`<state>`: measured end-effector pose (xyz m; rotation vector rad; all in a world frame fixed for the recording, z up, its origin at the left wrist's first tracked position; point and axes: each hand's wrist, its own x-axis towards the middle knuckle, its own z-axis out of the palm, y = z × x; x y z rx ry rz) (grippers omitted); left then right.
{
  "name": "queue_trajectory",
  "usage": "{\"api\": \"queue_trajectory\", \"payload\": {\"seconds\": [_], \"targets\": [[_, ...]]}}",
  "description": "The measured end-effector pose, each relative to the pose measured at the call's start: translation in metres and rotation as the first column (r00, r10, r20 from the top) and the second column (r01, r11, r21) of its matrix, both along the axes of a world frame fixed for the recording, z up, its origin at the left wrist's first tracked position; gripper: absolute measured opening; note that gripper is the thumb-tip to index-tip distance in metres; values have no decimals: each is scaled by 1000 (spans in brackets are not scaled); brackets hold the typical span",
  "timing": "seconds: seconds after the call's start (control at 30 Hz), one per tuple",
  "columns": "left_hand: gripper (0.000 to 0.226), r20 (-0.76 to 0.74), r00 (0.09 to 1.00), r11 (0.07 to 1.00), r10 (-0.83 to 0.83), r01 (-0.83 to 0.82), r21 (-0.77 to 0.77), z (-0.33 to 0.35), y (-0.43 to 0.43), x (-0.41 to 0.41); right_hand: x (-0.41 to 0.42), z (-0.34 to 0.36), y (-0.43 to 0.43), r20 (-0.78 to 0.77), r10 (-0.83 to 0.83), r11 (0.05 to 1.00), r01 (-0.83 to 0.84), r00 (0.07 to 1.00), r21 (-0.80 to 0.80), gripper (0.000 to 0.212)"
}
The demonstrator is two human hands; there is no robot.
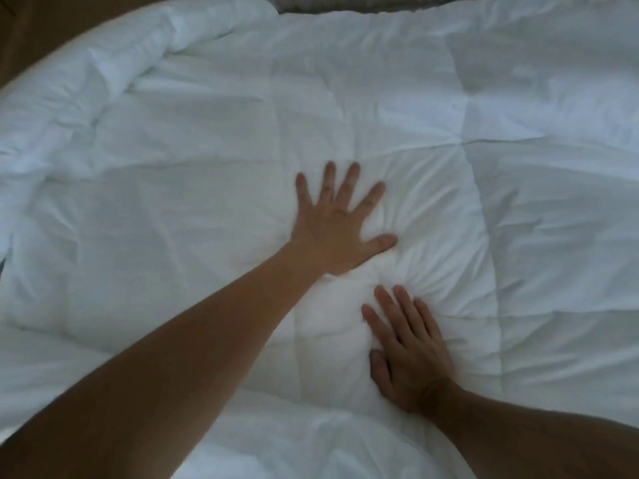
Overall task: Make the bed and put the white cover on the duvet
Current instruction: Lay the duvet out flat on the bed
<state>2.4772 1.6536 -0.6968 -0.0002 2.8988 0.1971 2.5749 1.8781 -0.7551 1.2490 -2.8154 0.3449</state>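
A white quilted duvet (432,108) lies spread across the bed and fills nearly the whole view, with stitched squares and many creases. My left hand (337,224) presses flat on its middle, fingers spread wide. My right hand (406,347) lies flat on the duvet just below and to the right of the left, fingers straight and close together. Small folds bunch in the fabric between the two hands. At the far left the duvet is rumpled into a loose roll (114,60).
A brown floor (41,32) shows past the bed's far left corner. A strip of grey fabric (345,1) lies at the top edge beyond the duvet. A dark sliver (2,266) shows at the left edge.
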Motion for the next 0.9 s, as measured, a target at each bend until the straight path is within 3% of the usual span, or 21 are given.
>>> {"api": "queue_trajectory", "payload": {"seconds": [0.13, 0.2, 0.27, 0.4, 0.6, 0.8, 0.9], "targets": [[124, 57, 997, 996, -58, 61, -59, 4, 1, 70, -8, 0, 0, -19, 17, 1000, -17, 1000, -22, 65], [145, 166, 982, 990, -93, 110, -93, 10, 2, 106, -5, -1, 1, -32, 26, 999, -27, 999, -25, 63], [152, 247, 964, 983, -99, 133, -126, 12, 5, 139, -2, 0, 1, -40, 18, 999, -19, 999, -35, 62], [137, 237, 971, 985, 43, -1, -173, 8, 29, 196, 1, 3, 3, -64, 16, 999, -17, 998, -29, 62], [91, 264, 908, 945, 325, -301, -127, 11, 63, 270, 29, 20, 6, -87, -75, 994, 82, 993, 70, 60], [87, 387, 802, 890, 455, -423, -170, 37, 79, 373, 133, 57, 43, 100, -440, 884, 411, 892, 225, 74], [71, 393, 785, 878, 478, -412, -244, 65, 95, 432, 218, 80, 58, 226, -495, 861, 439, 839, 257, 81]]}}
